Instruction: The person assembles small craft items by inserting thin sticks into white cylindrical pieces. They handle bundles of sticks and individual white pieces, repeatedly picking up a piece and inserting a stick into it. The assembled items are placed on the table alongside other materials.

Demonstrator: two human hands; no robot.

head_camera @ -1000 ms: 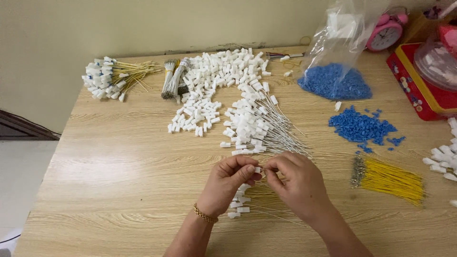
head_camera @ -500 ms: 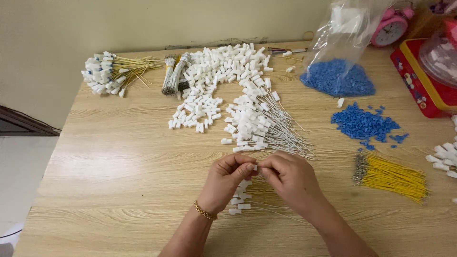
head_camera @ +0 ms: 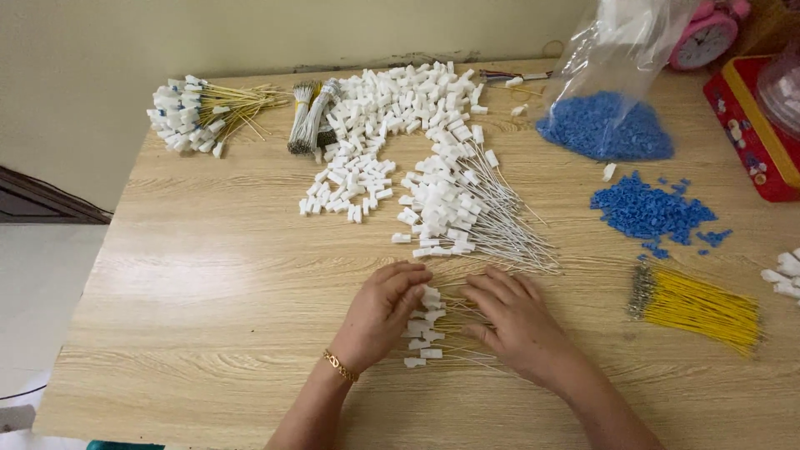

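Head view: half a second ago both hands were raised together, pinching one piece; now they have dropped flat and drawn apart. The left hand [head_camera: 379, 312] and right hand [head_camera: 517, 321] lie palm-down, fingers spread, gripping nothing, on the wooden table [head_camera: 208, 283]. The small pile of white-capped wires [head_camera: 429, 329] lies between them, at 3 o'clock from the left hand, touching its fingertips. A yellow wire bundle [head_camera: 700, 307] sits at 3 o'clock.
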